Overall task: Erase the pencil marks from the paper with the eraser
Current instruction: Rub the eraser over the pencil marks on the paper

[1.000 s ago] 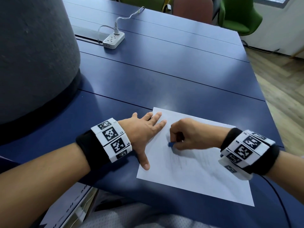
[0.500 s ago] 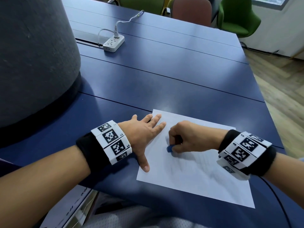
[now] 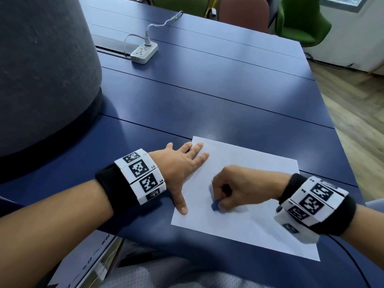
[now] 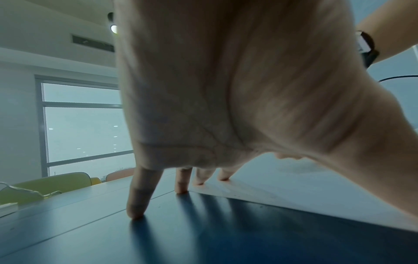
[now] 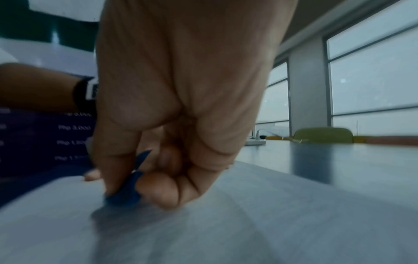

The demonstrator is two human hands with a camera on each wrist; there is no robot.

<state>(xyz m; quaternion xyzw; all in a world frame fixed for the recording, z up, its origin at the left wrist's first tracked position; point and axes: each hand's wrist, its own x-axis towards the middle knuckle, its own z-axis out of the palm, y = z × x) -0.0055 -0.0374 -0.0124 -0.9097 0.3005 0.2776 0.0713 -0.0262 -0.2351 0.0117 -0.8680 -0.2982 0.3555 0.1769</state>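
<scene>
A white sheet of paper (image 3: 247, 229) lies on the blue table (image 3: 207, 96) near its front edge. My right hand (image 3: 236, 187) pinches a small blue eraser (image 3: 215, 205) between thumb and curled fingers, its tip pressed on the paper's left half. The right wrist view shows the eraser (image 5: 126, 194) touching the sheet (image 5: 226, 223). My left hand (image 3: 178, 169) lies flat with straight, spread fingers on the paper's left edge, thumb on the sheet. In the left wrist view the fingertips (image 4: 181, 185) press on table and paper (image 4: 294, 192). Pencil marks are too faint to make out.
A large grey rounded object (image 3: 41, 69) stands on the table at the left. A white power strip (image 3: 144, 51) with a cable lies at the back. Green and red chairs (image 3: 301, 23) stand beyond the far edge. Wooden floor lies to the right.
My right hand has drawn the eraser a little toward the paper's front edge. The left hand stays flat on the paper's left edge.
</scene>
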